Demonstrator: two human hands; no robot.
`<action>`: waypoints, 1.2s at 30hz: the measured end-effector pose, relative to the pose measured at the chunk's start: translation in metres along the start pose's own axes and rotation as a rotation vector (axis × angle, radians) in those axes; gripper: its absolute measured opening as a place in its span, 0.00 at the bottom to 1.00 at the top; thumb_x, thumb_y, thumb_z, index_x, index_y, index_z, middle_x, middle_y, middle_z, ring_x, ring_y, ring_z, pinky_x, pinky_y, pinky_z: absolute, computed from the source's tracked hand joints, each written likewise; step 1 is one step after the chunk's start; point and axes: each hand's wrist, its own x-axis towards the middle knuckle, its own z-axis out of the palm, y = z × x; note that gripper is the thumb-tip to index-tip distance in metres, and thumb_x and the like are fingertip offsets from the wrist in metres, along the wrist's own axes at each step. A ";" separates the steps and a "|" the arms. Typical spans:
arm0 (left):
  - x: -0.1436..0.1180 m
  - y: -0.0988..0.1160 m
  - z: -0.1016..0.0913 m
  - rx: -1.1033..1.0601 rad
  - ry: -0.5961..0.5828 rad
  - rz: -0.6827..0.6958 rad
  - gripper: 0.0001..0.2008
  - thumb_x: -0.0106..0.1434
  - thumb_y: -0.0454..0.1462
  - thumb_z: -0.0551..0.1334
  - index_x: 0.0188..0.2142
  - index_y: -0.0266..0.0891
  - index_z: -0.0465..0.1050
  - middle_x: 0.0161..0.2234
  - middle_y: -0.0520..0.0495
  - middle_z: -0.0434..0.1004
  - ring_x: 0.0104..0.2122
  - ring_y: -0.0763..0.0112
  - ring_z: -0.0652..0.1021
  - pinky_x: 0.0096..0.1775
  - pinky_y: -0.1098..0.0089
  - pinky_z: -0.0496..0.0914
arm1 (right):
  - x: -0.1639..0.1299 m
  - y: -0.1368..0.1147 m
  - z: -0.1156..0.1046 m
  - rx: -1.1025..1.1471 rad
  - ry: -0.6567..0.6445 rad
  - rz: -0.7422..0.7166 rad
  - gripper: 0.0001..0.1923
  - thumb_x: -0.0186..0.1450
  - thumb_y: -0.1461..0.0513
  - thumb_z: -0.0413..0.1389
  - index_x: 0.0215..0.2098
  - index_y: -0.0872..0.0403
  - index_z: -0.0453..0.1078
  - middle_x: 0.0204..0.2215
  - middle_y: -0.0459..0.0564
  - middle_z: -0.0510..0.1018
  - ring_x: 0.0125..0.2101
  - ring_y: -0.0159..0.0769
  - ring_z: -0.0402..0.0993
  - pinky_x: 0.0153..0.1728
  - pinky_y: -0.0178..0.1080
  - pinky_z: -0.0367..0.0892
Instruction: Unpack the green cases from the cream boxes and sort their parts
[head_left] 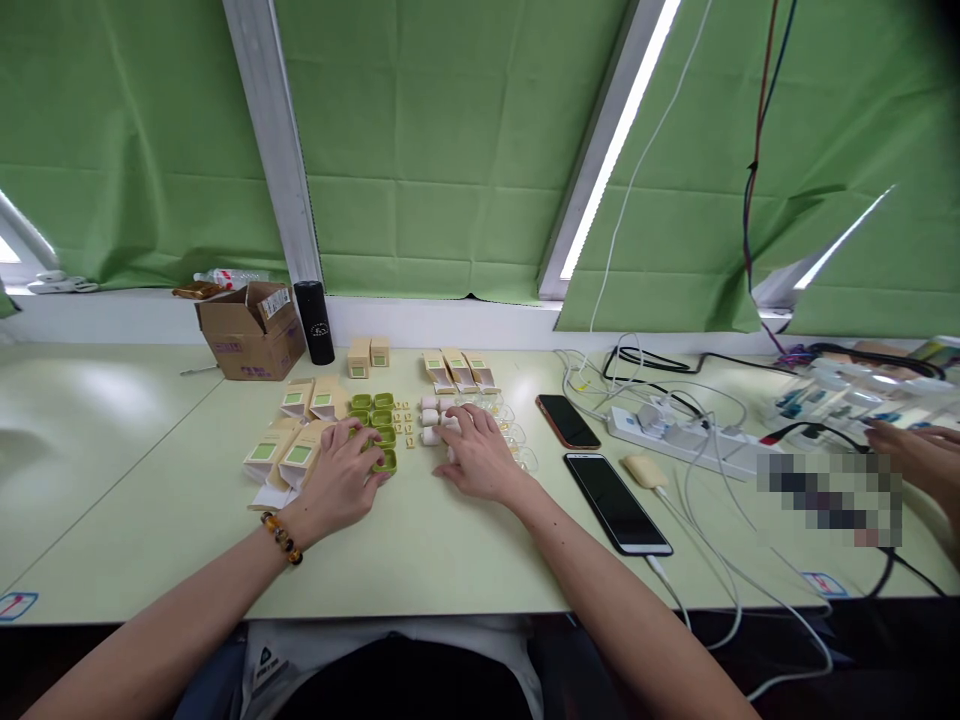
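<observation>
Left hand (341, 478) at centre of the frame, fingers curled loosely over small green plastic cases (377, 420), touching the nearest one, nothing lifted. Right hand (480, 455) just right of it, palm down and fingers spread on small white cylindrical pieces (430, 419), gripping nothing. Tiny yellow parts (403, 423) in rows between the two groups. Pale yellow cardboard boxes with green labels (289, 455) just left of the left hand, more upright and opened ones further up. All on a pale green counter (435, 550). Brown cardboard carton (251, 330) and black cylindrical flask (314, 322) at upper left. Two dark smartphones (615, 500) right of centre, beside a white power strip (682, 435) with tangled cables. Another person's hand (911, 455) at the right edge.
</observation>
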 end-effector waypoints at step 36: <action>0.017 -0.026 -0.029 0.011 0.329 -0.175 0.08 0.72 0.37 0.59 0.37 0.44 0.77 0.39 0.45 0.85 0.52 0.49 0.73 0.53 0.46 0.61 | -0.015 -0.008 0.013 0.233 0.428 -0.106 0.10 0.73 0.64 0.48 0.37 0.52 0.70 0.23 0.47 0.76 0.23 0.36 0.66 0.29 0.39 0.55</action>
